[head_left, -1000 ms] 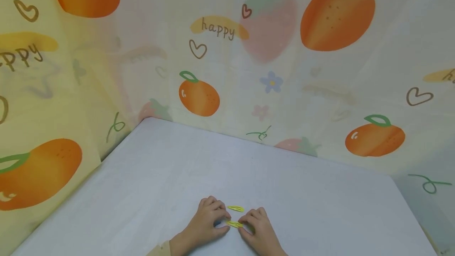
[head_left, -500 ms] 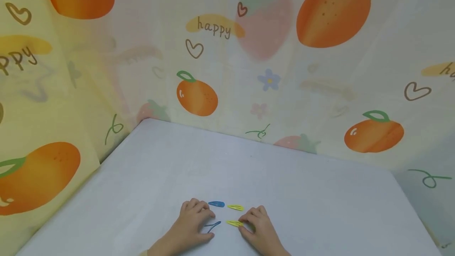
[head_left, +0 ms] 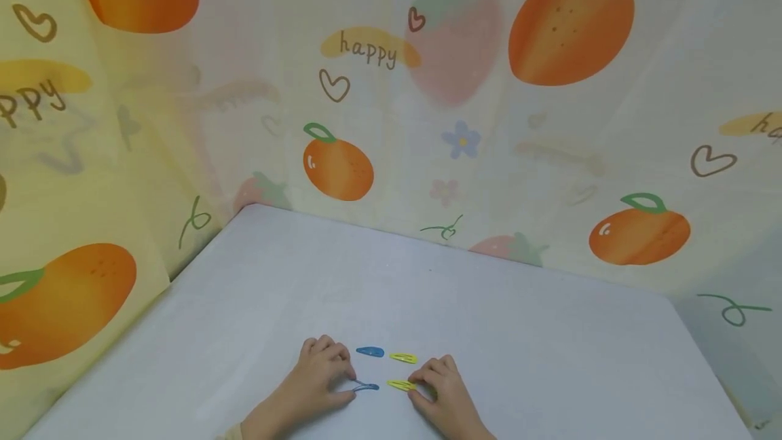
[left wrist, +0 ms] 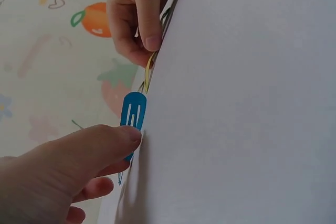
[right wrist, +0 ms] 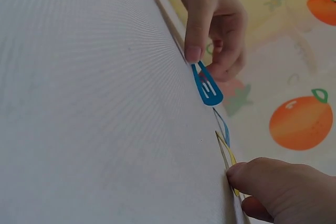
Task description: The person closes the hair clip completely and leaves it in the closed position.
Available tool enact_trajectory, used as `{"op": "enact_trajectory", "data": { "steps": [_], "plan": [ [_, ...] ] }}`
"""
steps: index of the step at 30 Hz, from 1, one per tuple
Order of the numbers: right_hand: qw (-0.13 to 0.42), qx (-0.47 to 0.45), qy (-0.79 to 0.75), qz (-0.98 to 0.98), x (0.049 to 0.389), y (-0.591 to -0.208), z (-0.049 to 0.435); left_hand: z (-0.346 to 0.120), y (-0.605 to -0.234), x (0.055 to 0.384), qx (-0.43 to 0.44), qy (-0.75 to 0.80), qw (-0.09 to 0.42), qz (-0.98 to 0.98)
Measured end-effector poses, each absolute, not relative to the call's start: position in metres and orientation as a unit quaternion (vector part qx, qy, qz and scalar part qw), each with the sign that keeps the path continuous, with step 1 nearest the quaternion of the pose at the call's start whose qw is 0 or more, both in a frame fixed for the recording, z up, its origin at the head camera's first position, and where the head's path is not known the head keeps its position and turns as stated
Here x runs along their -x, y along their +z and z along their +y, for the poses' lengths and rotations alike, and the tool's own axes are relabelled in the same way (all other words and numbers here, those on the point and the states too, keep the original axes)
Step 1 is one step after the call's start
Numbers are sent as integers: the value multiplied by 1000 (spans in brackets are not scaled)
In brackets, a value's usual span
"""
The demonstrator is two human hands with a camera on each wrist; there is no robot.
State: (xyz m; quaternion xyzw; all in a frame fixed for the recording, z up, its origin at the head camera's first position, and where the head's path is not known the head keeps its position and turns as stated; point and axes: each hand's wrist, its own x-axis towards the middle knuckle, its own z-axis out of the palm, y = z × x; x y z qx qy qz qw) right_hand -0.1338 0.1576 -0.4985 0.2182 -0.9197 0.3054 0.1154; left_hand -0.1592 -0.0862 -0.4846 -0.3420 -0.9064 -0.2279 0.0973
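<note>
My left hand pinches the left end of a blue snap hair clip between thumb and fingertips. In the left wrist view, the slotted wide end of that blue clip stands out beyond the thumb. My right hand pinches the right end of a yellow snap hair clip, whose narrow end points left toward the held blue clip. Farther back on the table lie a second blue clip and a second yellow clip, side by side in a row.
A white-covered table spreads around the hands. Behind and to the left hangs a curtain printed with oranges, strawberries and hearts, meeting the table's edges.
My left hand has drawn left from near the yellow clips, uncovering both blue clips. Its fingers have closed on the nearer blue clip, which has turned slightly. My right hand keeps its pinch.
</note>
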Motion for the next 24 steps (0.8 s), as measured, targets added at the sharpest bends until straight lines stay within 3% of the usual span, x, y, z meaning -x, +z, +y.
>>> {"op": "enact_trajectory", "data": {
  "steps": [9,20,24],
  "plan": [
    [119,-219,303,-920,134,-499,158,-89,-499,172,344,-298,173,-874],
    [121,-224,301,-919,134,-499,158,-87,-498,171,353,-312,182,-863],
    [153,-231,296,-914,134,-497,158,-87,-497,170,355,-315,179,-862]
  ]
}}
